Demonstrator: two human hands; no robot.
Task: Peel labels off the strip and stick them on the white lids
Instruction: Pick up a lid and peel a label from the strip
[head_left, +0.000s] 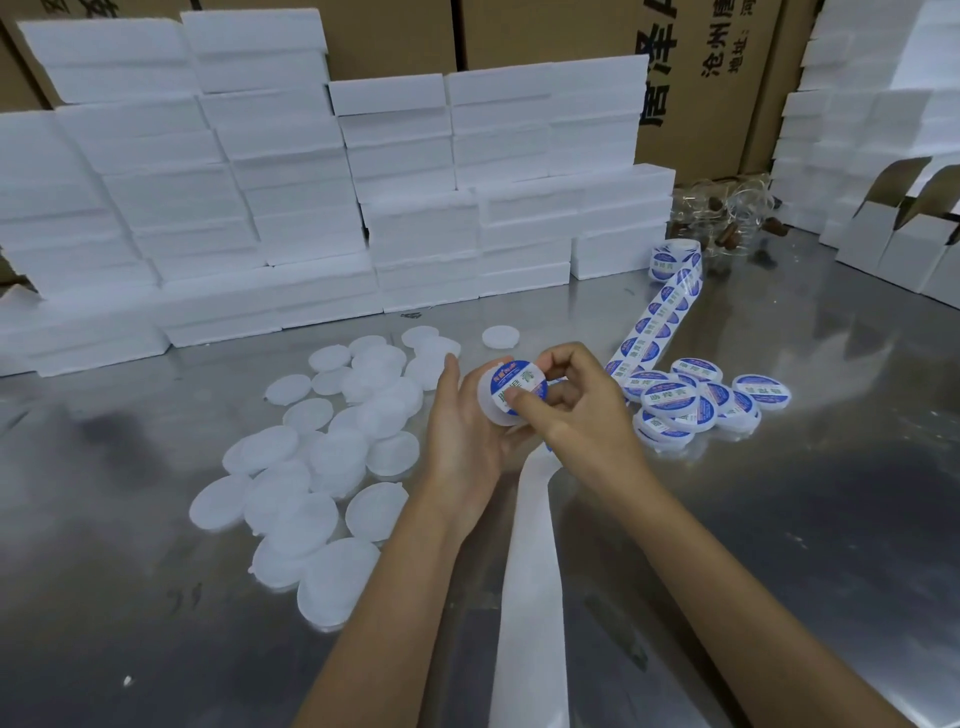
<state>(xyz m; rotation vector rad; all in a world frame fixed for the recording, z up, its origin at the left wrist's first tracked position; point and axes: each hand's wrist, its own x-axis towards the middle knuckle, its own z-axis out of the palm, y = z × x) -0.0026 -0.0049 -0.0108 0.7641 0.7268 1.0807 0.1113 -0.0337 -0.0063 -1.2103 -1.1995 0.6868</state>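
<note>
My left hand (465, 441) holds a white lid (493, 402) tilted up above the steel table. A round blue-and-white label (522, 387) lies on the lid's face, and the thumb of my right hand (576, 405) presses on it. The label strip (652, 322) runs from a roll (672, 260) at the back right towards my hands. Its bare white backing (532, 571) trails down to the front edge. Several plain white lids (322, 467) lie scattered to the left. Several labelled lids (696, 402) are piled to the right.
The steel table (779, 519) carries stacks of white foam boxes (311, 208) along the back and left. Open white cartons (904, 244) stand at the far right. A clear bag with brown items (727, 218) sits behind the roll. Brown cardboard boxes (701, 78) form the rear wall.
</note>
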